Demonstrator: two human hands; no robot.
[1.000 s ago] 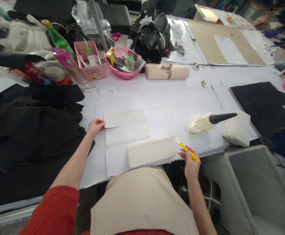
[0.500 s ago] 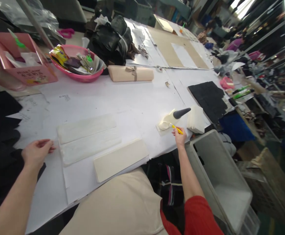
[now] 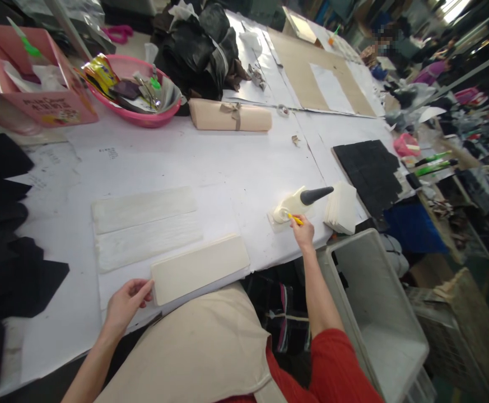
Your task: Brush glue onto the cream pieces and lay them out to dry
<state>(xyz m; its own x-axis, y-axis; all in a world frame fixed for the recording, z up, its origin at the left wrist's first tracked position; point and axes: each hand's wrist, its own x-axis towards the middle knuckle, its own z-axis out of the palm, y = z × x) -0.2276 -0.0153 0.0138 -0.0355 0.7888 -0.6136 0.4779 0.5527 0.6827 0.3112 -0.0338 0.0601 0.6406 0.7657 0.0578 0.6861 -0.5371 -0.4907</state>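
My right hand is closed round a yellow-handled brush, its tip in the cream-coloured pot at the right part of the table. A dark cone-shaped nozzle sticks out beside the pot. At the near edge, my left hand has its thumb and fingertips at the left end of a stack of cream strips; whether it grips the top strip is too small to tell. Two pale translucent strips lie flat side by side behind that stack.
A pile of white pieces and black sheets lie right. A pink basin, pink box and tied roll stand behind. Black pieces cover the left side; a grey bin stands low right.
My left hand has moved right and nearer to my body, from beside the translucent strips to the end of the cream stack. My right hand still holds the brush at the pot.
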